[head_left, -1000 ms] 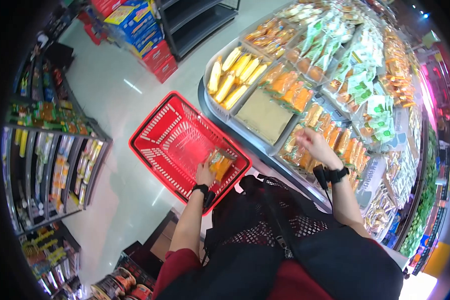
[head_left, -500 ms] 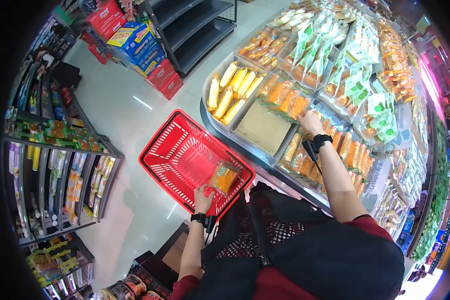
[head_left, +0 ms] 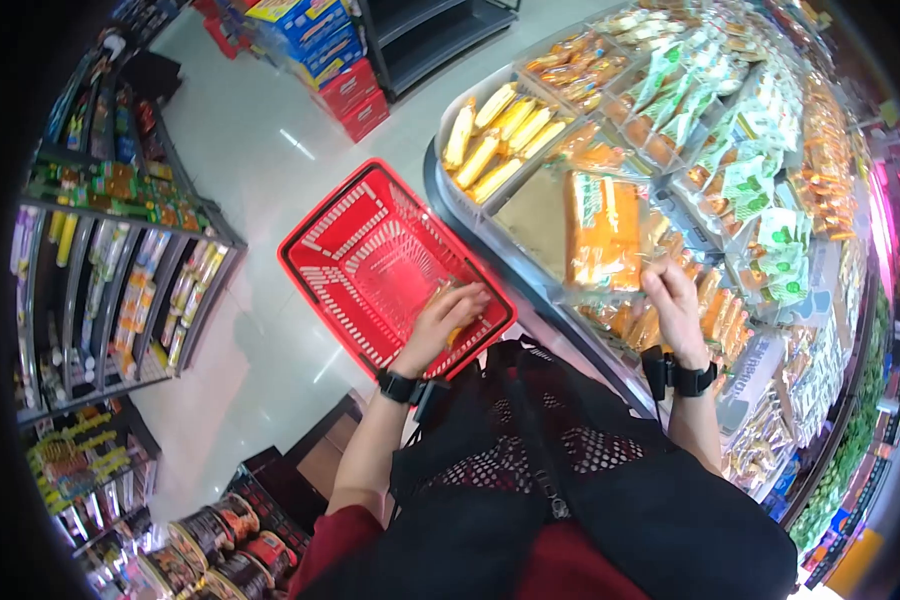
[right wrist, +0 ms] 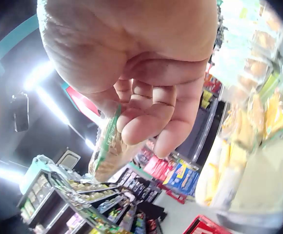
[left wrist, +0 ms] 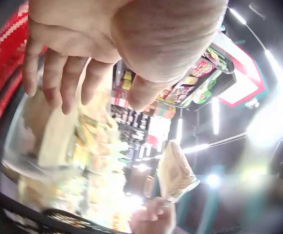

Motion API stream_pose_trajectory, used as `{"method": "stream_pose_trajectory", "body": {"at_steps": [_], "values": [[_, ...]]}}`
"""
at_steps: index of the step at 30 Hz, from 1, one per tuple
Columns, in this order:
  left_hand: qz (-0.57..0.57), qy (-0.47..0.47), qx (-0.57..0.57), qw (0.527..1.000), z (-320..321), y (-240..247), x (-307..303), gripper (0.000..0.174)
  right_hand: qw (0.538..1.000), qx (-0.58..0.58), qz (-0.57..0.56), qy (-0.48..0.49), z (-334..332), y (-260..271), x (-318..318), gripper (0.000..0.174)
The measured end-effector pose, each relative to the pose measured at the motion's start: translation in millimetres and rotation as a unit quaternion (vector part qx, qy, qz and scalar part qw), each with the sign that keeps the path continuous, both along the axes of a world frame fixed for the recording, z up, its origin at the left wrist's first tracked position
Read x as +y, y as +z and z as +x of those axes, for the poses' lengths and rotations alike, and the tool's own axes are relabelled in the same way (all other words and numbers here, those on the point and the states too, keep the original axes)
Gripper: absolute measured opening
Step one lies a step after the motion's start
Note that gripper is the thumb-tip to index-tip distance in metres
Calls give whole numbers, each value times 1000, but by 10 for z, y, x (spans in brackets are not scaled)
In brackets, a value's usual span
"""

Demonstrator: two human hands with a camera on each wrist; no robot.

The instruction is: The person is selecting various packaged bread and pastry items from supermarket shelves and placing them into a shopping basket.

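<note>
My right hand (head_left: 678, 312) pinches the edge of a clear packet of orange-brown bread (head_left: 604, 232) and holds it up above the display bins. Printed green film on this packet (right wrist: 107, 148) shows between thumb and fingers in the right wrist view. Over the red shopping basket (head_left: 305, 262), my left hand (head_left: 440, 325) reaches in with its fingers extended. In the left wrist view those fingers (left wrist: 66, 83) are spread and hold nothing. Another bread packet (head_left: 457, 336) lies in the basket, mostly hidden beneath that hand.
On the right, a tiered display holds corn-like yellow packs (head_left: 500, 135), an exposed beige bin bottom (head_left: 530, 220) and many wrapped breads (head_left: 770, 240). Shelves of goods (head_left: 120, 290) stand to the left. Stacked boxes (head_left: 345, 85) sit ahead, and tubs (head_left: 215, 550) lie at the lower left.
My right hand has lifted a bread packet from the bin and brought it back towards me. The left hand has moved from beside the basket's packet to over it.
</note>
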State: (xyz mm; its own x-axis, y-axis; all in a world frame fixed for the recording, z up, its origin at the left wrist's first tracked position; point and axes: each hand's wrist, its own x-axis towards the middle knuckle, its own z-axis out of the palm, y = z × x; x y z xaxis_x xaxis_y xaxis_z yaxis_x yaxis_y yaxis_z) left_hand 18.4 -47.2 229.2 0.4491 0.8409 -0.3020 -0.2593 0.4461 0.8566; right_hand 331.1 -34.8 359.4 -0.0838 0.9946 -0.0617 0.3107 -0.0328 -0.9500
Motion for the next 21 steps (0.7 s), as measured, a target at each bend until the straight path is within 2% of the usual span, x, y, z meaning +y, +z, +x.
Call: {"method": "stream_pose_trajectory", "body": {"at_steps": [1, 2, 3, 5, 6, 8, 9, 13, 15, 19, 21], "values": [[0, -26, -64, 998, 70, 192, 51, 54, 998, 52, -26, 6, -155, 17, -63, 16], [1, -52, -128, 990, 129, 341, 78, 60, 999, 21, -12, 40, -246, -21, -99, 15], [-4, -44, -124, 991, 202, 472, 88, 60, 996, -32, 18, 85, -339, -44, -104, 13], [-32, -29, -235, 971, 281, 646, 80, 58, 973, -121, 110, 164, -501, -143, -78, 11], [-34, -22, -234, 971, 258, 647, 87, 58, 972, -118, 107, 170, -544, -165, -81, 11], [18, -54, -62, 996, 228, 646, 108, 60, 972, -124, 64, 191, -607, -176, -92, 11], [17, -22, -89, 996, 230, 660, 97, 60, 972, -121, 58, 193, -623, -170, -93, 13], [16, 0, -94, 995, 163, 693, 16, 60, 972, -112, 27, 204, -573, -216, -85, 16], [8, -14, -63, 998, 105, 692, -13, 53, 978, -96, -34, 181, -535, -263, -91, 18], [13, 13, -50, 999, 8, 561, -79, 52, 979, -91, -52, 174, -512, -294, -106, 20], [-53, -8, -48, 997, -102, 462, -88, 57, 978, -105, -44, 176, -497, -296, -115, 20]]}}
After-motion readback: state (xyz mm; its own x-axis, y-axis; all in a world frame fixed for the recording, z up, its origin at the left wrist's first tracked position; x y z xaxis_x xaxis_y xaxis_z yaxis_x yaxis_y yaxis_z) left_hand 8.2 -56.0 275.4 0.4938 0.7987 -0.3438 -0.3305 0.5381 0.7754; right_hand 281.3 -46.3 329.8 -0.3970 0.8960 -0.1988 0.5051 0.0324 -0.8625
